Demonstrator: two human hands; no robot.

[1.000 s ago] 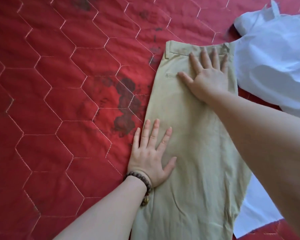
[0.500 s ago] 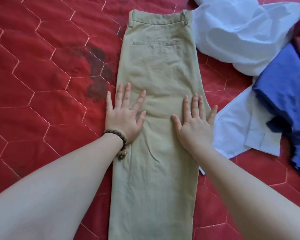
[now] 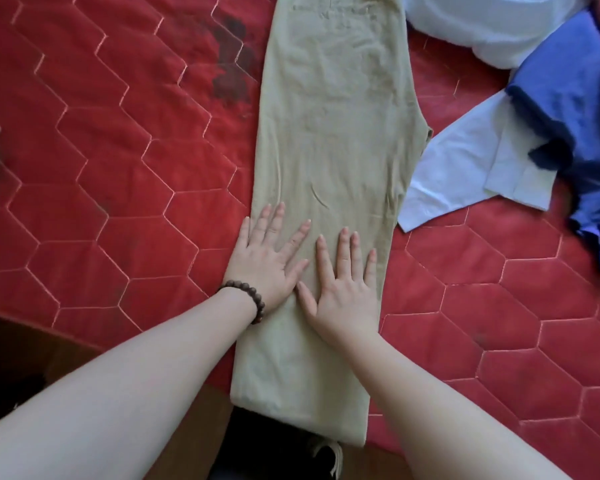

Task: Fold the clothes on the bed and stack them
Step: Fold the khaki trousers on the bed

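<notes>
Two flat palms do the smoothing: left hand [image 3: 269, 261] and right hand [image 3: 343, 285], fingers straight, press the khaki trousers [image 3: 329, 140] lying lengthwise down the frame's centre on the bed [image 3: 118, 202]. Sweep toward the lower hem before folding; avoid dragging cloth sideways.

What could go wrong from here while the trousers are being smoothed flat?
The trousers hang past the bed edge near their hem, so they might slide off when lifted. The white shirt lies touching their right side and may get dragged or caught in the next fold. Both hands, left hand and right hand, press only one area.
</notes>
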